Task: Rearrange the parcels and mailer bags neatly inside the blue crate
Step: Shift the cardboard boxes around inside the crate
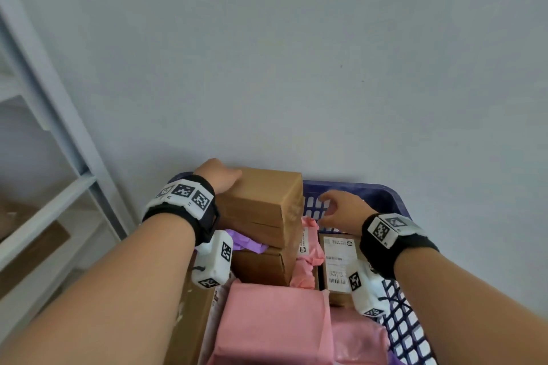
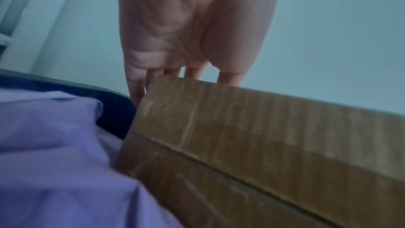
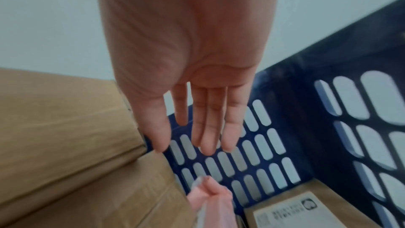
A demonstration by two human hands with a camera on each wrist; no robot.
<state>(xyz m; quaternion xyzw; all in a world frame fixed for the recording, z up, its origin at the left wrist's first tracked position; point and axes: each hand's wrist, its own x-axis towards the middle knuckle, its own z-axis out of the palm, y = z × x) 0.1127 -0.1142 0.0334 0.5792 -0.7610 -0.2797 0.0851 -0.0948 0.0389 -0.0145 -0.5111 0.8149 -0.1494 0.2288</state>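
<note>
The blue crate [image 1: 355, 188] [image 3: 285, 110] holds several parcels. A tall brown cardboard box [image 1: 261, 192] [image 2: 263, 127] [image 3: 54, 119] stands at the far left on another brown box [image 1: 261, 264]. My left hand [image 1: 221, 176] [image 2: 186, 41] grips its far left corner, with the fingers curled over the far edge. My right hand [image 1: 332, 210] [image 3: 203, 127] hovers with straight fingers by the crate's slotted far wall, its thumb close to the box's right edge. A purple mailer [image 1: 246, 241] [image 2: 54, 145] lies under my left wrist. Pink mailers [image 1: 267, 320] fill the front.
A flat brown parcel with a white label [image 1: 338, 264] [image 3: 306, 214] lies at the right of the crate, beside a crumpled pink mailer [image 1: 308, 249] [image 3: 214, 202]. A white shelf frame [image 1: 59, 133] stands to the left. Pale grey floor [image 1: 296, 68] lies beyond the crate.
</note>
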